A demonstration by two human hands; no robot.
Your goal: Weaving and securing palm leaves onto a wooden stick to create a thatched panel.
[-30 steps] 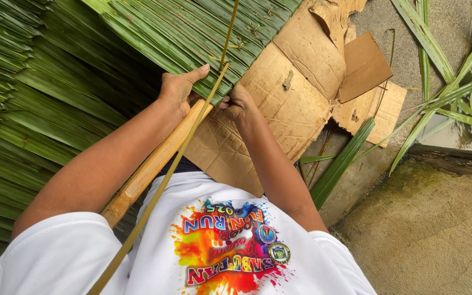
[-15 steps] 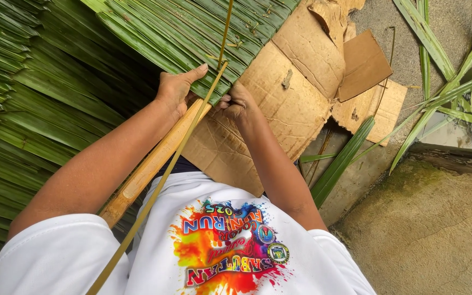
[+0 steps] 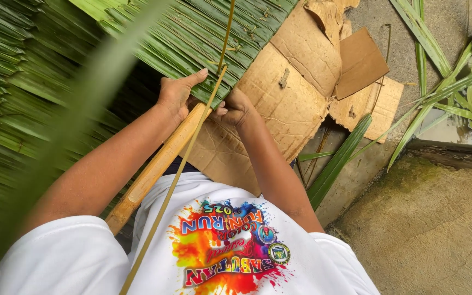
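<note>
Two hands meet at the edge of a panel of folded green palm leaves (image 3: 192, 38), seen from the single head view, looking straight down over a white printed shirt (image 3: 214, 246).

Head view: left hand (image 3: 177, 94) lies at the panel's lower edge, fingers extended and thumb spread, its palm resting against the upper end of a thick bamboo pole (image 3: 157, 166). Whether it clamps the pole or merely presses on it cannot be told. The pole runs diagonally from the hands down to the lower left, passing beside the left forearm.

Right hand (image 3: 235, 107) sits just beside the left, fingers curled narrow and pinched at a thin yellow-green strip (image 3: 181, 164). The strip runs from the top of the frame, across the leaf panel, between the two hands, and on down over the shirt to the bottom edge. It lies close alongside the pole below the hands.

Surroundings: flattened brown cardboard (image 3: 296, 104) lies under and to the right of the hands, torn at its edges. Loose long green leaves (image 3: 443, 93) lie at right on concrete ground (image 3: 432, 229). One blurred green leaf (image 3: 83, 109) crosses the left of the frame, near the camera.
</note>
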